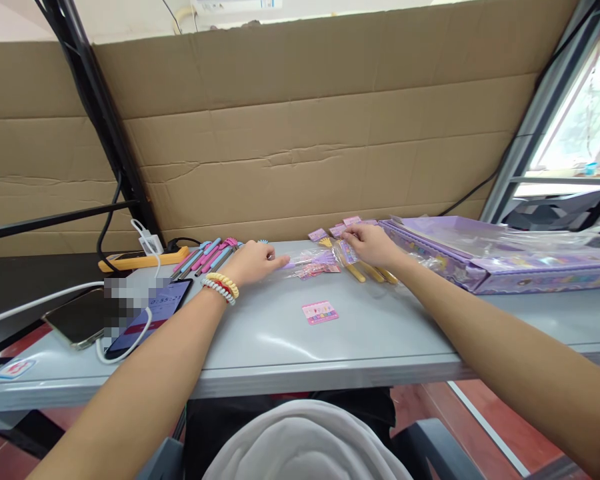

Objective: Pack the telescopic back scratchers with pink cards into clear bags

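Note:
My left hand rests low over the table, thumb stretched out and apart from the curled fingers. Its thumb tip lies beside clear plastic bags with purple and pink-red printed pieces in and around them. The fingers of my right hand are pinched together at a small clear packet with a purple print. Beneath that hand lie several gold-yellow sticks, partly covered by plastic. One pink printed card lies flat in front, between my hands.
A purple printed box with clear plastic on top stands at right. Pink, blue and purple pens lie beyond my left hand. Two phones, a white cable and a yellow power strip are at left. Cardboard lines the back.

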`<state>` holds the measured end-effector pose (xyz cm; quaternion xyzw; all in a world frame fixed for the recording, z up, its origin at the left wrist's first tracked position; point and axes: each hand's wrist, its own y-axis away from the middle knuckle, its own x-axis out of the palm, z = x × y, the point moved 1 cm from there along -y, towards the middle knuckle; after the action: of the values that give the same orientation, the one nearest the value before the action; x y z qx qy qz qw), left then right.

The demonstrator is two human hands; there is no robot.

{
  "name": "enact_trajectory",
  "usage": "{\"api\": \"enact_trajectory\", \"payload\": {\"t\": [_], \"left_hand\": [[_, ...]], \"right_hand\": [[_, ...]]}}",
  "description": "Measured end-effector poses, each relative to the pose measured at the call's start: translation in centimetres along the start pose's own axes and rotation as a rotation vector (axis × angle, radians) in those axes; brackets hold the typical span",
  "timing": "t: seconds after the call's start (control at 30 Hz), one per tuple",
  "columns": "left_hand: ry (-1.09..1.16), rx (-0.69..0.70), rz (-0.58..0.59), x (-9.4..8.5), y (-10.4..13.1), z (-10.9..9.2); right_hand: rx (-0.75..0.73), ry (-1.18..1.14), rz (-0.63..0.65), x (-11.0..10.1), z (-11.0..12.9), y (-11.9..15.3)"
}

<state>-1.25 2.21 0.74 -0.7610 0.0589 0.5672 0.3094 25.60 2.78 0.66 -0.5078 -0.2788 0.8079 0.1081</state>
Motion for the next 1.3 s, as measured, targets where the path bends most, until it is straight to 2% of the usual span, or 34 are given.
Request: {"api": "enact_trajectory", "payload": {"t": [0.27, 0.53, 0.6, 0.73, 0.8, 0.9, 0.97, 1.07, 1.17, 1.23, 1.3], "left_hand": [[0.046, 0.0, -0.049, -0.3, 0.1, -0.4], [0.053, -0.006, -0.042, -0.1, 0.0, 0.0], [0.083, -0.028, -0.034, -0.1, 0.0, 0.2], [0.225, -0.131, -0.031, -0.2, -0.1, 0.4], [0.321, -0.195, -0.05, -0.4, -0.2, 0.4], [0.463, -0.282, -0.079, -0.5, -0.3, 0.2], [0.498, -0.316, -0.106, -0.4, -0.4, 0.0], [0.424, -0.31, -0.128, 0.2, -0.7, -0.5], [0.353, -0.225, -0.116, 0.9, -0.8, -1.3], [0.35, -0.168, -0.103, 1.3, -0.7, -1.9], [0.378, -0.141, -0.071, 1.4, -0.6, -2.4]], "right_hand": [[0.017, -0.119, -0.156, -0.6, 0.1, 0.0], [0.015, -0.16, -0.141, -0.6, 0.1, 0.3], [0.055, -0.322, -0.099, -0.4, 0.3, 0.4], [0.095, -0.837, 0.05, -0.2, 0.5, 0.4], [0.098, -0.946, 0.044, 0.0, 0.4, 0.3], [0.082, -0.891, -0.043, 0.4, 0.5, 0.5], [-0.017, -0.791, -0.04, 0.7, 1.1, 1.0], [-0.19, -0.653, 0.083, 1.3, 2.7, 1.9], [-0.301, -0.505, 0.248, 1.8, 4.3, 2.6], [-0.339, -0.427, 0.327, 2.0, 4.8, 2.8], [-0.336, -0.4, 0.326, 2.3, 4.9, 2.7]]}}
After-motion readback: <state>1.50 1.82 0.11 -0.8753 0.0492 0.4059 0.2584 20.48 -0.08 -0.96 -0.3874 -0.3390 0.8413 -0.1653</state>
